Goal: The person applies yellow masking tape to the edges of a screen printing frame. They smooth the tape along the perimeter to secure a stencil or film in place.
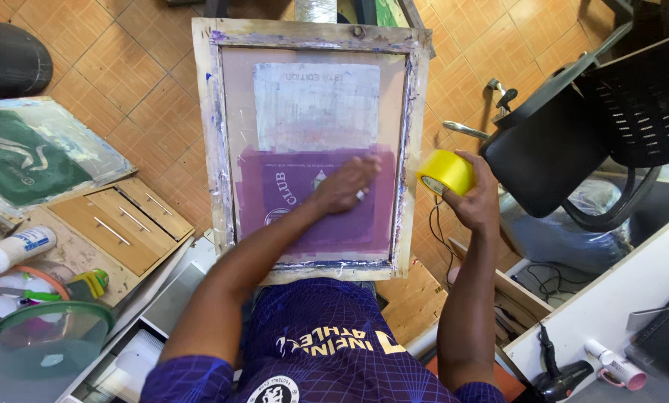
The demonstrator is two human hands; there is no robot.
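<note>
Tiled floor (pixel 125 67); tape roll (pixel 445 172) between hands.

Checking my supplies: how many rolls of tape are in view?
1. The yellow tape roll is held in the right hand, just right of the wooden screen frame. Others may be hidden.

A short-sleeved dark purple jersey with grid pattern, yellow lettering and a ring on left hand (pixel 347 185).

Left hand (pixel 345 184) presses flat, fingers spread; right hand (pixel 472 195) is raised, fingers curled.
</note>
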